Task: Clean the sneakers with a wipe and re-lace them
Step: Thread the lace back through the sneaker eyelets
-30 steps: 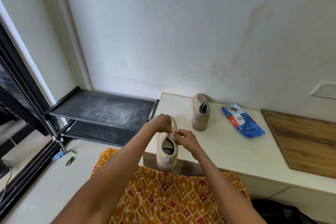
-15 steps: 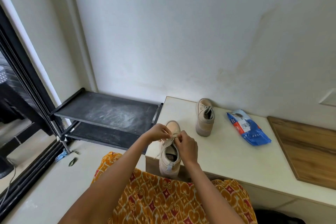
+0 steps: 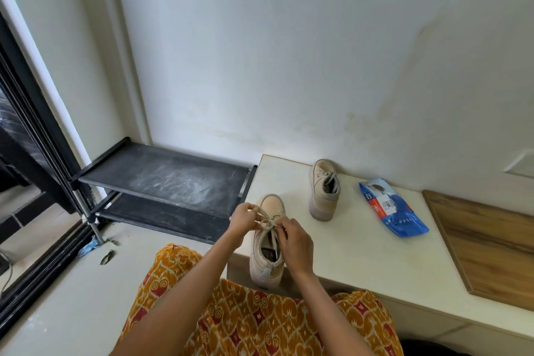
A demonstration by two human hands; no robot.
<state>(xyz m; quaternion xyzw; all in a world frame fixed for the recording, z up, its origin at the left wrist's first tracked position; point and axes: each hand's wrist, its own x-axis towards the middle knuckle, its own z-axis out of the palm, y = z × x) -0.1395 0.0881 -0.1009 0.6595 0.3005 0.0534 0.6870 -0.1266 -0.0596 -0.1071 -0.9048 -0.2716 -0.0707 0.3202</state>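
Observation:
A beige sneaker stands at the front left edge of the cream table, heel toward me. Its pale lace is crossed over the tongue. My left hand pinches one lace strand on the left of the shoe. My right hand pinches the other strand on the right and covers part of the shoe's opening. The second beige sneaker stands further back near the wall, its lace tied. A blue wipe packet lies to its right.
A wooden board lies at the table's right end. A black two-tier shoe rack stands left of the table against the wall. A dark sliding door frame runs along the far left. An orange patterned garment covers my lap.
Both hands have gone from working close together at the shoe's collar to pulling lace strands up and apart over the tongue. The camera view has shifted a little.

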